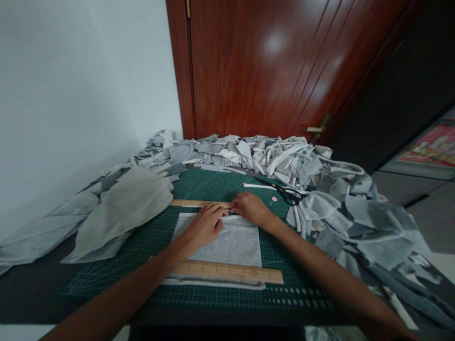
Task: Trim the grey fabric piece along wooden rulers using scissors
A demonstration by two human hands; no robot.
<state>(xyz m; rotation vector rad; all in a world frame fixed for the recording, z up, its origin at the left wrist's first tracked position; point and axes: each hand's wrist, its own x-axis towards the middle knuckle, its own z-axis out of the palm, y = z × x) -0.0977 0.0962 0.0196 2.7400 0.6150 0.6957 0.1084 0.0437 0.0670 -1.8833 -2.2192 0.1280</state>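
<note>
My left hand point(206, 223) rests on a light grey fabric piece point(232, 247). Its fingers are bent with the tips at the far edge, and the thumb stands apart from them. Beside it my right hand point(249, 207) is closed in a pinch near that same edge; whatever is between its fingertips is too small to make out. A narrow wooden ruler point(183, 202) lies just beyond the fabric, partly hidden by both hands. Across the near part of the fabric lies a wider wooden ruler point(245, 273), with a fabric edge showing in front of it.
A green cutting mat point(209, 182) lies under the work. Black scissors point(284, 192) and a small pink piece point(274, 199) are to the right. Fabric scraps point(245, 154) are heaped along the back and right; larger beige fabric pieces point(124, 208) lie left. Behind stands a wooden door point(249, 71).
</note>
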